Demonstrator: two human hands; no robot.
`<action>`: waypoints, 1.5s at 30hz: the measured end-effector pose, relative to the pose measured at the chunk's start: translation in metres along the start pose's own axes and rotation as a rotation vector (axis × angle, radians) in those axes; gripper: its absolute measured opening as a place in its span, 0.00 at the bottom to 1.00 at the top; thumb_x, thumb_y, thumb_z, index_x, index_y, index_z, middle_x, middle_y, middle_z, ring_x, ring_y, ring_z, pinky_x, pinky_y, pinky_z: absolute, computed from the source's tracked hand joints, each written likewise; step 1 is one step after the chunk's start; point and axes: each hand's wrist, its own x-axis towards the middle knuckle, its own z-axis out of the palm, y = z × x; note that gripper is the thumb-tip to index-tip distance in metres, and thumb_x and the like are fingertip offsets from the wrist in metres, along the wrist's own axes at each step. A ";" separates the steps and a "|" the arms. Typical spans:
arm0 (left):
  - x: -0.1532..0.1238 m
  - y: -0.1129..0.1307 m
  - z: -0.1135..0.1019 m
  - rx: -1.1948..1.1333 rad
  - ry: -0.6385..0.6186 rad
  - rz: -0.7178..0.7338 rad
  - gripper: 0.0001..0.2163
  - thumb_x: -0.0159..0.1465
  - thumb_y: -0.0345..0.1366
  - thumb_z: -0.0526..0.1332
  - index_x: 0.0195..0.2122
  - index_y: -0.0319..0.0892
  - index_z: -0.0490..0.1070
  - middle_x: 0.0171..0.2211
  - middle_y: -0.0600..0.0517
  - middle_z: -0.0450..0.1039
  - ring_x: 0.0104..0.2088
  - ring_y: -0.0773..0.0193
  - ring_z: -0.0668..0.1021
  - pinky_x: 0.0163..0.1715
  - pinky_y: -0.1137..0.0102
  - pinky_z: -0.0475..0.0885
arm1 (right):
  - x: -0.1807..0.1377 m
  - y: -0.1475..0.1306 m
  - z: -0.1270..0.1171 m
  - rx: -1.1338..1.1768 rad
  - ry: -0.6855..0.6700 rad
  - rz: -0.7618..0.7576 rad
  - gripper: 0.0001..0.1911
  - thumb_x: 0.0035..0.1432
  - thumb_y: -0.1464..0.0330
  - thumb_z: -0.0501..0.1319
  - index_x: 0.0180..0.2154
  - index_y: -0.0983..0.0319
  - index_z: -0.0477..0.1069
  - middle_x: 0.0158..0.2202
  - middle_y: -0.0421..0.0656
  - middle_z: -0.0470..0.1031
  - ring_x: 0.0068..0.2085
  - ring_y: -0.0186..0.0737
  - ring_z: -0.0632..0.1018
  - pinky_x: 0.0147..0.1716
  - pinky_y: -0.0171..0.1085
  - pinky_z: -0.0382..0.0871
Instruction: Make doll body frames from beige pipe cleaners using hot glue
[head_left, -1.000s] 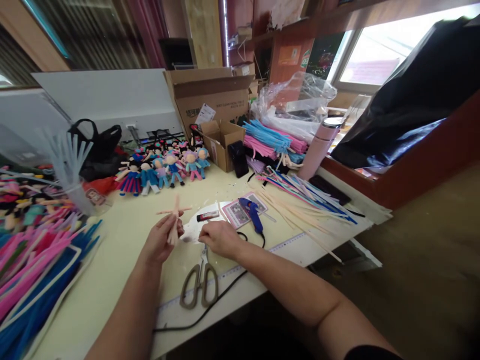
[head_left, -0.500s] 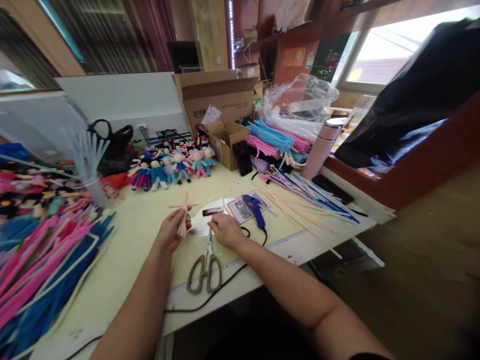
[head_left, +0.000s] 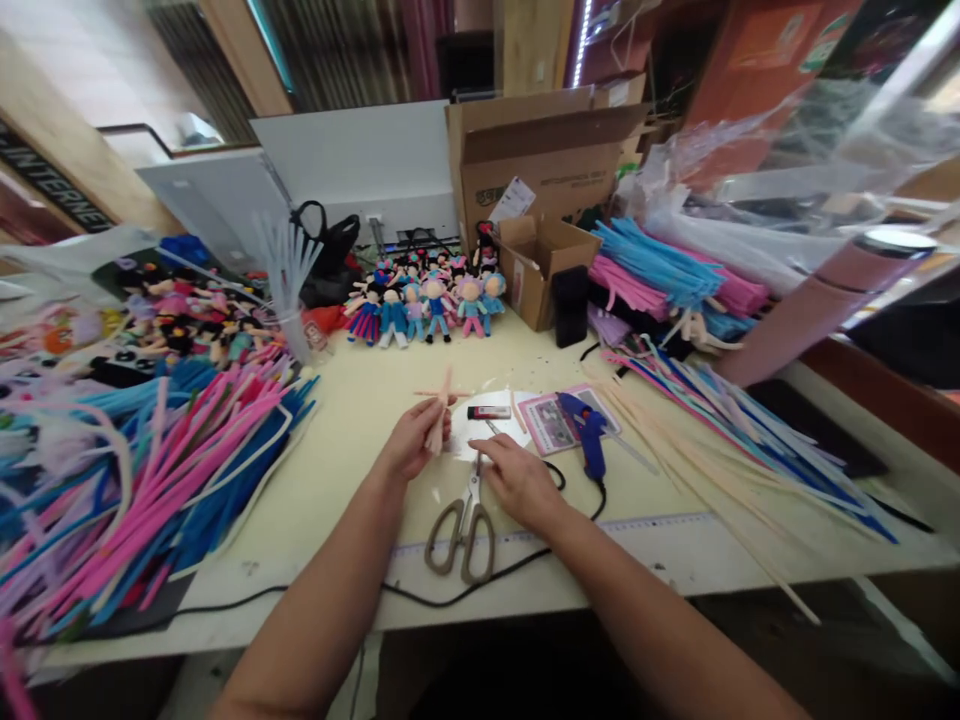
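Note:
My left hand (head_left: 407, 447) is closed on a small peach pipe-cleaner figure (head_left: 440, 412) with two arms sticking out sideways, held upright just above the pale table (head_left: 337, 470). My right hand (head_left: 516, 478) rests palm down on the table beside it, fingers curled, next to the blades of the grey scissors (head_left: 461, 525). Whether it holds anything I cannot make out. A black and red lighter (head_left: 489, 412) lies just beyond both hands on a white sheet.
A blue glue gun (head_left: 589, 438) with a black cord lies to the right. Heaps of pink and blue pipe cleaners (head_left: 150, 470) fill the left; long peach and blue ones (head_left: 720, 420) lie right. Finished dolls (head_left: 427, 305), cardboard boxes (head_left: 540, 160) and a pink flask (head_left: 817, 300) stand behind.
The view has swung left and down, so the table sits more centred. Both hands have stayed close together over the scissors, the left still holding the figure.

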 end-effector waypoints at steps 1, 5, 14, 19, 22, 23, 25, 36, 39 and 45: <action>0.000 0.000 0.000 -0.006 -0.008 -0.010 0.15 0.51 0.37 0.67 0.39 0.37 0.73 0.23 0.55 0.67 0.21 0.75 0.69 0.22 0.78 0.67 | -0.002 0.002 -0.003 0.024 -0.004 0.004 0.17 0.58 0.74 0.53 0.49 0.58 0.68 0.44 0.45 0.72 0.44 0.39 0.73 0.41 0.36 0.65; 0.000 -0.001 0.000 0.002 -0.040 -0.041 0.16 0.51 0.33 0.66 0.42 0.38 0.73 0.26 0.54 0.69 0.23 0.74 0.71 0.23 0.78 0.68 | -0.007 0.013 -0.012 0.084 -0.011 0.055 0.11 0.60 0.69 0.52 0.40 0.59 0.72 0.38 0.44 0.74 0.40 0.40 0.74 0.40 0.38 0.66; -0.004 0.003 0.001 -0.054 -0.118 -0.107 0.15 0.56 0.29 0.62 0.46 0.39 0.71 0.30 0.50 0.72 0.27 0.69 0.76 0.28 0.73 0.72 | -0.009 0.029 -0.020 0.151 0.010 0.194 0.15 0.59 0.70 0.49 0.45 0.60 0.70 0.29 0.40 0.76 0.31 0.39 0.76 0.35 0.37 0.68; -0.005 0.006 0.001 -0.079 -0.134 -0.100 0.15 0.58 0.30 0.59 0.48 0.41 0.69 0.31 0.51 0.72 0.25 0.68 0.76 0.25 0.71 0.72 | 0.000 0.038 -0.027 -0.035 0.153 0.174 0.15 0.58 0.71 0.49 0.44 0.61 0.70 0.39 0.46 0.76 0.42 0.44 0.76 0.42 0.40 0.67; -0.005 0.006 0.000 -0.096 -0.145 -0.103 0.15 0.58 0.29 0.58 0.48 0.40 0.69 0.30 0.51 0.72 0.25 0.68 0.75 0.25 0.71 0.71 | 0.002 0.037 -0.029 -0.117 0.133 0.126 0.13 0.59 0.71 0.49 0.41 0.62 0.71 0.41 0.48 0.75 0.43 0.44 0.75 0.43 0.40 0.65; -0.005 0.007 0.000 -0.104 -0.149 -0.104 0.15 0.58 0.29 0.58 0.48 0.40 0.69 0.30 0.51 0.72 0.25 0.68 0.75 0.25 0.71 0.71 | 0.001 0.035 -0.031 -0.128 0.092 0.137 0.12 0.59 0.71 0.49 0.39 0.62 0.71 0.39 0.47 0.75 0.41 0.44 0.75 0.41 0.40 0.66; -0.006 0.008 0.001 -0.117 -0.151 -0.102 0.16 0.57 0.27 0.58 0.47 0.40 0.68 0.30 0.51 0.71 0.25 0.68 0.75 0.25 0.71 0.71 | -0.007 0.027 -0.037 -0.103 -0.020 0.164 0.10 0.59 0.68 0.51 0.35 0.60 0.72 0.35 0.44 0.76 0.38 0.42 0.76 0.38 0.38 0.65; -0.005 0.011 0.003 -0.105 -0.158 -0.066 0.18 0.55 0.25 0.58 0.47 0.41 0.69 0.30 0.52 0.70 0.26 0.68 0.73 0.27 0.70 0.72 | -0.070 0.094 -0.150 -0.098 0.003 0.575 0.10 0.55 0.64 0.53 0.30 0.60 0.70 0.25 0.39 0.72 0.25 0.35 0.70 0.26 0.33 0.62; -0.006 0.012 0.005 -0.084 -0.134 -0.068 0.17 0.55 0.25 0.58 0.47 0.41 0.69 0.29 0.52 0.70 0.26 0.69 0.73 0.26 0.71 0.71 | -0.045 0.124 -0.167 -0.299 0.098 0.595 0.11 0.54 0.64 0.53 0.32 0.60 0.73 0.31 0.42 0.76 0.33 0.37 0.74 0.32 0.33 0.63; -0.004 0.015 0.001 -0.063 -0.096 -0.052 0.17 0.55 0.25 0.59 0.46 0.41 0.69 0.29 0.52 0.70 0.25 0.69 0.73 0.26 0.71 0.72 | 0.000 0.144 -0.153 -0.501 0.033 0.768 0.11 0.48 0.62 0.59 0.29 0.62 0.76 0.31 0.48 0.77 0.34 0.45 0.75 0.30 0.36 0.61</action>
